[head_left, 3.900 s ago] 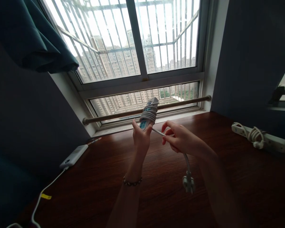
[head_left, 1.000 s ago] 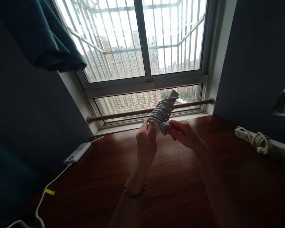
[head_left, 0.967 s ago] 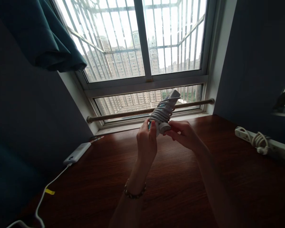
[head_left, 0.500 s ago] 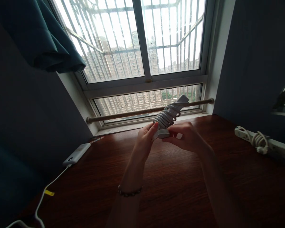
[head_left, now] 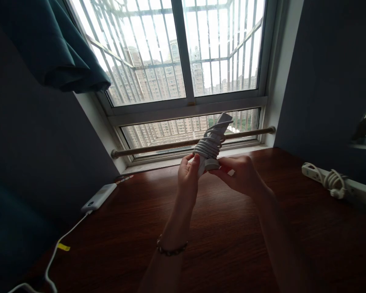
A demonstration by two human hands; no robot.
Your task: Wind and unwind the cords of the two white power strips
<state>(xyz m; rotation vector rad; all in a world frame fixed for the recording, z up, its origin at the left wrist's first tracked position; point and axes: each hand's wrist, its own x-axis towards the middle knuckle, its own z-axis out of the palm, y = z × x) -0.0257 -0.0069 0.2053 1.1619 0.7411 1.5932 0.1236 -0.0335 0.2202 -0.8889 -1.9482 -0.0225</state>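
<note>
A white power strip [head_left: 222,122] is held up above the table, tilted, its top end leaning right. Its own white cord [head_left: 208,147] is wound round it in several turns. My left hand [head_left: 189,173] grips the strip's lower end, thumb on the near side and fingers behind. At the right of that end, my right hand [head_left: 236,175] pinches the cord's plug [head_left: 212,164] between thumb and fingers. The far sides of both the strip and the plug are hidden.
A second power strip [head_left: 358,190] with a wound cord lies on the brown wooden table [head_left: 225,232] at the right. At the left is a white power bank [head_left: 100,198] with a white cable. A rail [head_left: 158,147] crosses the window behind; a teal curtain [head_left: 70,61] hangs upper left.
The power strip has swung more upright, its top end moving left and up. My left forearm has shifted slightly right. My right hand keeps its pinch on the plug.
</note>
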